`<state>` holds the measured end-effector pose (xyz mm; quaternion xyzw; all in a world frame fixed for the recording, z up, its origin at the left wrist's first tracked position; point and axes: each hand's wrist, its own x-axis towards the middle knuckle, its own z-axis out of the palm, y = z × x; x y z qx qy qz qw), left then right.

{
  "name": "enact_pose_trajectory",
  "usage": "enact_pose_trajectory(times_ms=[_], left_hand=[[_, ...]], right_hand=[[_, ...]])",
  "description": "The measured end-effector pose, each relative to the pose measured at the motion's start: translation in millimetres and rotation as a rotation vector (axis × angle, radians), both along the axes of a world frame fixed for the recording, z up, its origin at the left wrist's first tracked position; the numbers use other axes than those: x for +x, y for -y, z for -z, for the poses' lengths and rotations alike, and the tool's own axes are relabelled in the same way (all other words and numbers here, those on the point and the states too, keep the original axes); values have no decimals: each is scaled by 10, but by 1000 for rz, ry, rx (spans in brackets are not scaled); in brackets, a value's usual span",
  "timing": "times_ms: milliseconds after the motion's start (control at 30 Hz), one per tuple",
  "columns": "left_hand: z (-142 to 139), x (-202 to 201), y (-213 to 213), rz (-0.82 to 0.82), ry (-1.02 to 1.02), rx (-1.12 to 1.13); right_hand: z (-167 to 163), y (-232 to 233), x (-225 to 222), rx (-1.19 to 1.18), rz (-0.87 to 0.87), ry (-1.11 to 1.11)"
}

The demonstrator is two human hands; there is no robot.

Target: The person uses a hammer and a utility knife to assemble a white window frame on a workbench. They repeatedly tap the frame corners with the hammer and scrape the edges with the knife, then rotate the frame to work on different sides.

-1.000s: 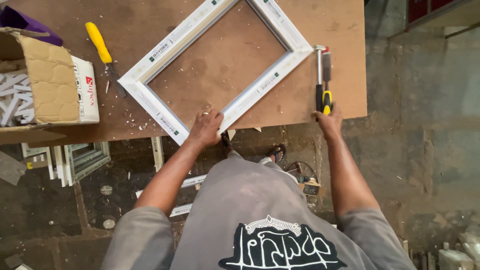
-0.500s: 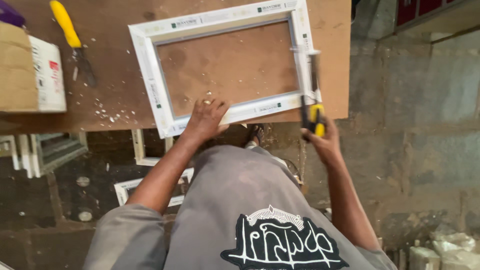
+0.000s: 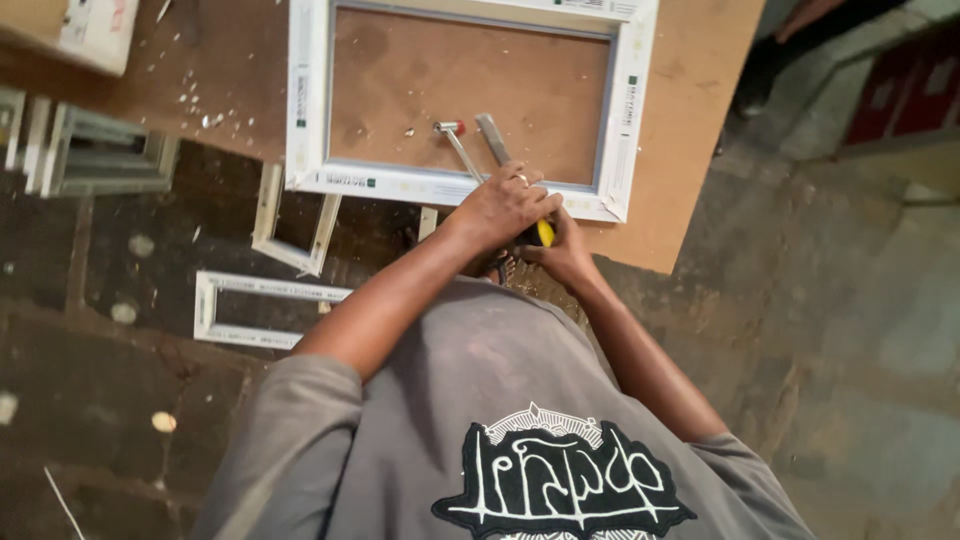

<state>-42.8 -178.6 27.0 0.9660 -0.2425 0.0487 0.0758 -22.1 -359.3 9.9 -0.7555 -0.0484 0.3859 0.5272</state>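
A white rectangular window frame [image 3: 310,110] lies flat on the brown wooden table [image 3: 690,150], squared to me. Both my hands meet at the frame's near rail. My left hand [image 3: 505,205], a ring on one finger, is closed over the shafts of two tools. My right hand [image 3: 562,250] sits just under it, gripping a yellow and black handle [image 3: 543,233]. A small hammer with a red tip [image 3: 452,133] and a flat metal chisel blade [image 3: 492,135] stick out past my fingers over the bare board inside the frame.
A cardboard box [image 3: 90,30] stands at the table's far left, with white shavings [image 3: 205,110] scattered beside it. Smaller white frames [image 3: 265,300] lie on the dark floor below the table edge. More frames are stacked at the left [image 3: 95,155].
The frame has turned from diagonal to square with the table edge. My left hand left the frame's rail and joined my right hand, which carried the tools in from the right.
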Motion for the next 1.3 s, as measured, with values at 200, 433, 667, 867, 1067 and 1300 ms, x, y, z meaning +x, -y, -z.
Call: enact_pose_trajectory(times_ms=[200, 433, 667, 867, 1067, 1300], left_hand=[[198, 142, 21, 54, -88, 60], [15, 193, -406, -103, 302, 141], [-413, -312, -1039, -497, 233, -61], [-666, -1346, -1609, -871, 220, -421], [-405, -2414, -1553, -1124, 57, -411], [281, -3639, -1062, -1539, -326, -572]], right_hand=[[-10, 102, 148, 35, -24, -47], [22, 264, 186, 95, 15, -275], [159, 276, 189, 181, -122, -505], [-171, -39, 76, 218, -30, -338], [-349, -936, 364, 69, -187, -20], [-402, -1879, 635, 215, -106, 500]])
